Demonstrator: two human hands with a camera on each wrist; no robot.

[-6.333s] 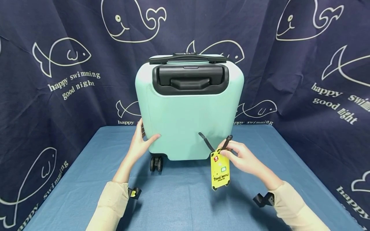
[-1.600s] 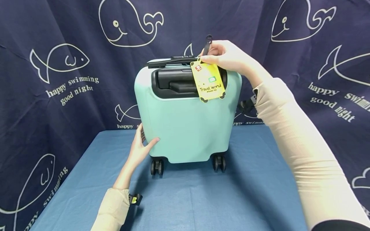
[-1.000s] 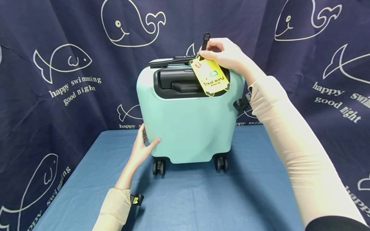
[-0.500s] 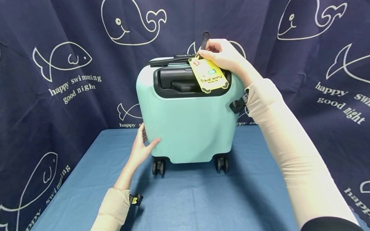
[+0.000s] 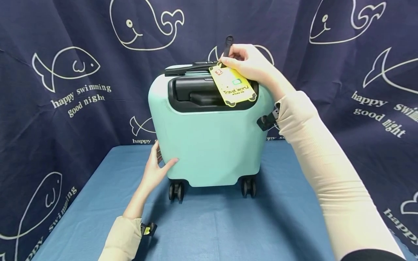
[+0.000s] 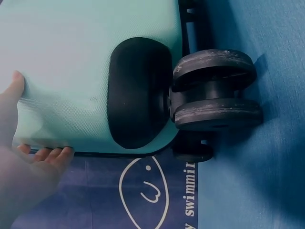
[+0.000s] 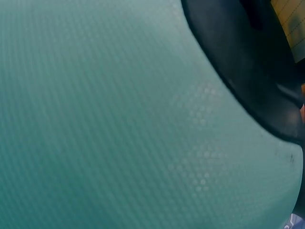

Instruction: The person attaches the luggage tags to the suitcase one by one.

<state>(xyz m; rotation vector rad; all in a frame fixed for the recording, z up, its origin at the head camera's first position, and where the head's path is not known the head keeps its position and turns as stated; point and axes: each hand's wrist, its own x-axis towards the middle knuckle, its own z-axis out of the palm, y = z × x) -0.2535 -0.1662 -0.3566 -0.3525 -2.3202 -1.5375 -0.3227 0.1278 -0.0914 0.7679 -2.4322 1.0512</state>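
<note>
The right hand [image 5: 250, 64] pinches the yellow tag [image 5: 233, 87] by its strap [image 5: 228, 47] at the suitcase's [image 5: 209, 145] top handle [image 5: 183, 70]. The left hand [image 5: 154, 172] grips the suitcase's lower left side.

Navy fabric curtains [image 5: 225, 21] printed with white line-drawn fish [image 5: 66, 67] are walling a flat, blue cloth-covered table [image 5: 205, 228] into a makeshift booth, hiding the wider room.

Navy backdrop [image 5: 209, 21] printed with white whales [image 5: 147, 29] and fish [image 5: 66, 65], blue cloth [image 5: 202, 232] below
</note>
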